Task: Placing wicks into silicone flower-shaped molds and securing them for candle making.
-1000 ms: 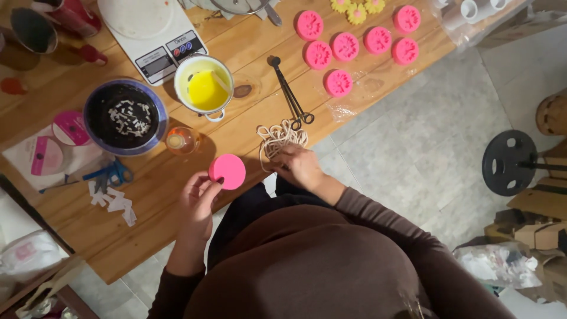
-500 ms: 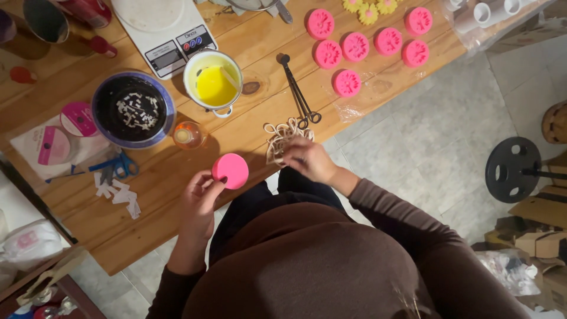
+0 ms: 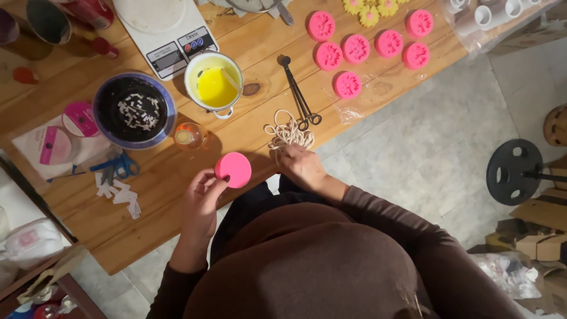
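Pink round silicone mould (image 3: 233,169) sits gripped in your left hand (image 3: 201,204) at lower centre of the frame; your right hand (image 3: 302,167) closes its fingers on the pale wick bundle (image 3: 287,132); judged step: drawing one wick; separate it cleanly.

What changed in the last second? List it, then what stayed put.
Little changed. The right hand stays on the pile of pale string, with only a slight shift. The left hand still holds the pink round mould by its edge. The yellow pot, dark bowl, scissors and other pink moulds stayed put.
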